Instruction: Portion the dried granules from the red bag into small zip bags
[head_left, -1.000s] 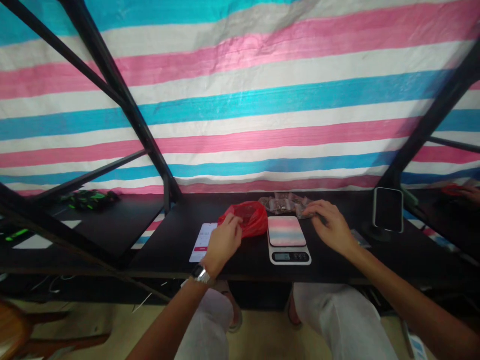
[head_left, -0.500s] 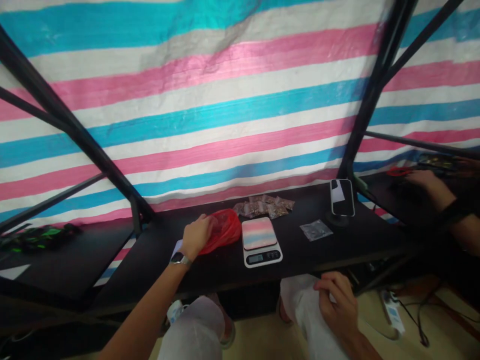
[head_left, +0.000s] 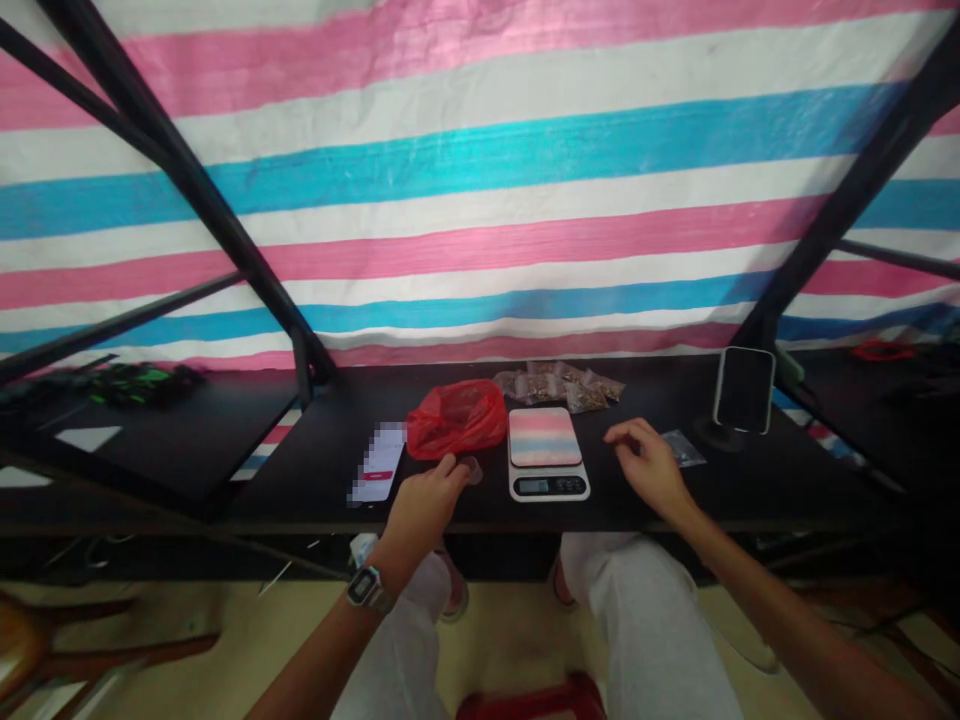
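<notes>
My left hand (head_left: 426,508) pinches a small clear plastic piece (head_left: 472,470) just in front of the red plastic bag (head_left: 459,425); whether that piece is a little bag or a cup is too blurred to tell. Right of it stands a white kitchen scale (head_left: 549,482) with a lit display and nothing on its striped-looking plate. My right hand (head_left: 649,468) hovers to the scale's right, empty, its fingers loosely bent and apart. Partly behind that hand lies a clear zip bag (head_left: 684,449). Several small filled zip bags (head_left: 559,385) lie behind the scale.
A phone (head_left: 381,465) with a lit screen lies left of the red bag. Another phone-like device (head_left: 744,390) stands upright on a holder at the right. Black metal frame bars (head_left: 225,240) rise on both sides before a striped sheet (head_left: 525,230).
My left hand has come out of the red bag toward the table's front, now with the small clear piece. My right hand has risen from my lap to above the table. The view has shifted.
</notes>
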